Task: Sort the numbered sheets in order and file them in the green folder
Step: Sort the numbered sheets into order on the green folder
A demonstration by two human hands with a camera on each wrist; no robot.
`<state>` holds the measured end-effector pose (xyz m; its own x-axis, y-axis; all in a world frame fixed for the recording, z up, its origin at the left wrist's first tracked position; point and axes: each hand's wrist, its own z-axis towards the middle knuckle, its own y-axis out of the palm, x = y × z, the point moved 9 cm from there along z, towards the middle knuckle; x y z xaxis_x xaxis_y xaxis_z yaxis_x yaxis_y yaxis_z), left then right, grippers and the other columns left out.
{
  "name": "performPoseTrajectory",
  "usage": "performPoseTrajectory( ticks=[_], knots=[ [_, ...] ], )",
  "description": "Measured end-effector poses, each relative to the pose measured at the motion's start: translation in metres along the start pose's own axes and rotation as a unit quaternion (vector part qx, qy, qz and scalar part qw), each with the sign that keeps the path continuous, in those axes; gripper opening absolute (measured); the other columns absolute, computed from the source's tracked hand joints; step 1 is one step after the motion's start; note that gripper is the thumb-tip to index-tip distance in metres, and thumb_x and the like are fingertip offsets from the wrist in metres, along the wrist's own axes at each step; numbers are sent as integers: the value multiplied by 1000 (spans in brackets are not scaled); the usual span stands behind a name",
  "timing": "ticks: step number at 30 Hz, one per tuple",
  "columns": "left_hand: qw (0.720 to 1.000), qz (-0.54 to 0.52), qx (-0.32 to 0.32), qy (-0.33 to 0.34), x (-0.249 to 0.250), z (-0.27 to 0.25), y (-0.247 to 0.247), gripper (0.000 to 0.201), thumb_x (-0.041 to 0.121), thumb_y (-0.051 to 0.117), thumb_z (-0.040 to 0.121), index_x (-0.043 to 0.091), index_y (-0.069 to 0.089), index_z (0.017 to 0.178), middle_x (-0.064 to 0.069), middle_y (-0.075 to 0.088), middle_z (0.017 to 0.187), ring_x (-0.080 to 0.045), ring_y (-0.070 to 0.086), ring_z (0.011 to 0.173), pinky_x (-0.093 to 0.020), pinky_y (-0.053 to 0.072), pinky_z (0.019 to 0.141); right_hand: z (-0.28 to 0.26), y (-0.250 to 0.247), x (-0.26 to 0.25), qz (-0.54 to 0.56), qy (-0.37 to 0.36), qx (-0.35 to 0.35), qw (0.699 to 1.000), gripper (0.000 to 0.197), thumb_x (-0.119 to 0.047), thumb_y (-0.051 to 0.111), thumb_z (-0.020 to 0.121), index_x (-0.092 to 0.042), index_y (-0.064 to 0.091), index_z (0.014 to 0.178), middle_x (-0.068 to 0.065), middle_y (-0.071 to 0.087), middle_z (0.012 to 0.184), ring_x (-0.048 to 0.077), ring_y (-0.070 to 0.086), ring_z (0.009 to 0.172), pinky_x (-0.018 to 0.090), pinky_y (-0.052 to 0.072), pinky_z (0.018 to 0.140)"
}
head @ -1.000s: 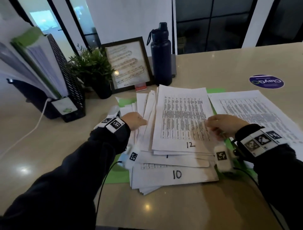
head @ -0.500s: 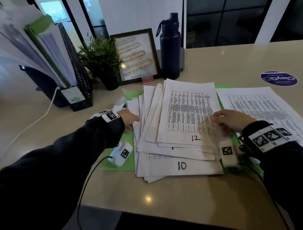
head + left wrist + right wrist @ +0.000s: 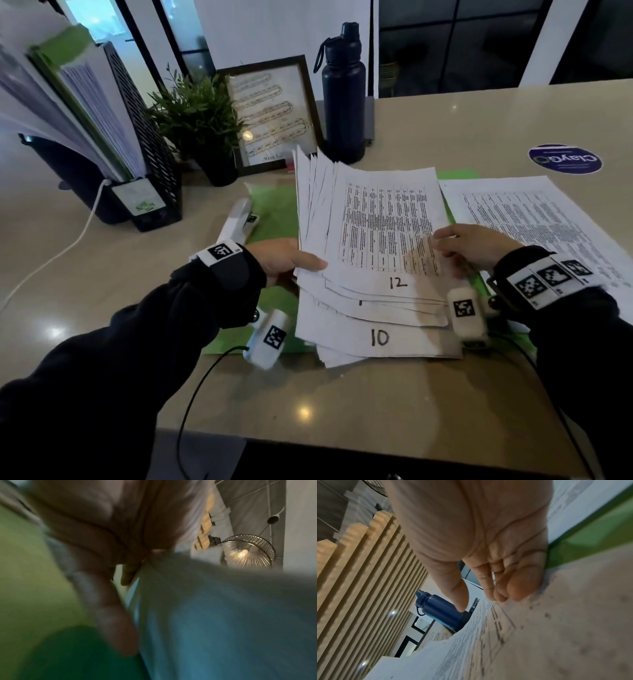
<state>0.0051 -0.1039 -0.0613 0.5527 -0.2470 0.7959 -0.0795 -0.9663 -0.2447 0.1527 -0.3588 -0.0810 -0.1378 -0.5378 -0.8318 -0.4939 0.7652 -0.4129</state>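
Sheets (image 3: 346,240) of printed tables lie in a fanned, uneven pile, the top one marked 12 (image 3: 387,226) and a lower one marked 10 (image 3: 380,337) showing at the near edge. The pile rests on the open green folder (image 3: 274,212), whose green shows past the left fingers, along the far edge, and in a thin strip under the right wrist.

The left hand (image 3: 281,258) grips the left edge of the upper sheets: its thumb lies on top of the paper, and the left wrist view, though blurred, shows the fingers (image 3: 109,615) curled beneath the lifted paper, with green folder below. That side of the stack is raised and splayed, so the sheet edges fan up beyond the left fingers.

The right hand (image 3: 476,245) rests on the right part of sheet 12. Its fingertips (image 3: 520,588) are bent and press down on the printed page, while the thumb (image 3: 458,596) stands apart above the paper, pinching nothing.

Beyond the right hand lies a separate sheet (image 3: 534,222) of the same printed tables, flat on the table (image 3: 342,394). Farther out from the fingers stand a dark blue water bottle (image 3: 343,99), a framed picture (image 3: 274,113) and a small potted plant (image 3: 198,120). Left of the left hand sits a black mesh file holder (image 3: 144,144) stuffed with papers, and a round purple sticker (image 3: 565,159) lies far beyond the right hand.
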Motion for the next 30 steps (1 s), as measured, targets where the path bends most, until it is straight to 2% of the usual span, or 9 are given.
performPoseTrajectory(
  ticks=[3,7,10,12,16,19,21,26,30],
  knots=[
    [994,-52,80,44,12,2,-2,36,-5,53,87,-5,52,124,-18,60,121,-29,60,98,-34,50,83,-4,2,-3,-26,-6,-13,1000,23,-20,61,88,-15,58,110,8,57,77,19,48,51,26,40,49],
    [972,54,220,60,35,4,-27,30,7,52,92,-8,58,117,-14,54,128,-29,54,109,-25,40,90,-28,28,-28,-108,-52,-101,988,48,-26,60,88,-17,44,133,6,61,98,19,56,76,30,44,70],
    [982,45,182,32,35,12,-27,21,10,49,94,-2,62,104,-14,59,104,-17,52,71,-15,46,57,-67,60,-56,-272,-147,-180,934,85,-58,57,74,-30,21,146,-2,37,144,16,42,126,25,31,98],
    [986,-54,156,1,28,15,-26,18,5,47,94,-2,58,81,-15,59,85,-18,52,59,-21,46,50,-95,86,-70,-285,-195,-238,908,107,-69,59,62,-34,7,148,-14,19,150,5,24,134,21,20,105],
    [953,-278,117,14,25,12,-20,21,6,40,95,1,51,77,-9,63,52,-14,59,39,-17,46,40,-103,105,-77,-387,-253,-192,866,91,-43,66,80,-25,10,150,-4,23,154,12,29,137,20,24,105],
    [953,-296,25,52,33,10,-6,43,44,34,97,7,55,107,-12,68,85,-18,67,61,-24,55,53,-79,78,-90,-336,-236,-55,910,39,-28,48,96,-11,47,131,7,56,127,22,54,111,21,30,77],
    [969,-235,-9,74,34,3,-1,63,60,25,93,12,44,129,-13,62,114,-23,68,87,-32,57,64,-59,56,-85,-237,-199,-3,951,33,-29,44,98,-5,59,115,7,61,110,21,55,101,23,34,78],
    [991,-13,-20,132,34,-19,25,74,49,47,86,29,12,148,-6,29,152,-19,52,116,-33,52,85,-21,40,-34,-11,-67,-20,997,84,-74,46,75,-13,51,132,8,53,136,28,49,124,47,36,108],
    [990,26,13,141,39,-19,36,79,41,51,89,34,-1,148,-8,18,156,-23,49,119,-34,51,87,-31,42,-31,109,-33,3,994,50,-47,46,93,-5,57,118,17,64,111,36,59,105,40,44,91]
  ],
)
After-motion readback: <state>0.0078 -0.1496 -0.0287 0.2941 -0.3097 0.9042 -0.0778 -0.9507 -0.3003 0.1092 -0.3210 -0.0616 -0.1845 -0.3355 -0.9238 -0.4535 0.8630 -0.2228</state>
